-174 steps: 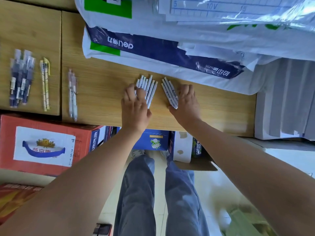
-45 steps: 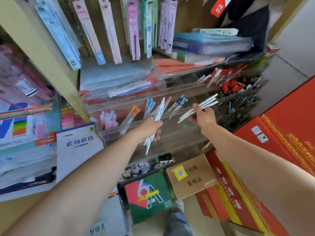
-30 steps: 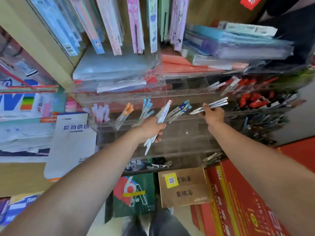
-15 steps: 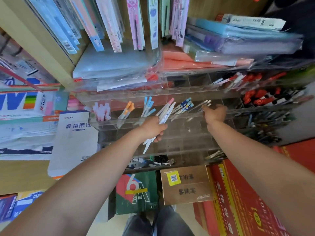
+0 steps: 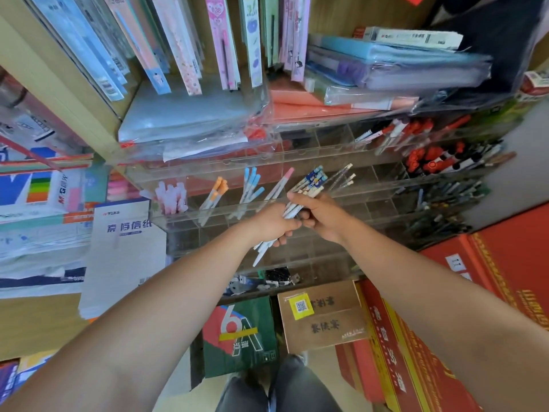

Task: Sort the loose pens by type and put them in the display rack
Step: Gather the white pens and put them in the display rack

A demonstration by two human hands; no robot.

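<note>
in front of a clear acrylic display rack (image 5: 208, 207) with many small compartments, a bundle of slim white plastic pens (image 5: 292, 210) is held between two bare hands. the left hand (image 5: 271, 226) is wrapped round the bundle's middle; the right hand (image 5: 323, 217) is pinched round the upper ends. the lower tips are left hanging free below the left fist. a risk is judged here: if the grip is loosened during the hand-over, pens could be slid out and lost to the floor, or dropped among the blue patterned pens (image 5: 313, 178) just beside. the rack is set on a crowded stationery shelf, under stacked plastic folders (image 5: 386, 66); red cartons (image 5: 505, 263) and a brown cardboard box (image 5: 322, 315) are seen below.
</note>
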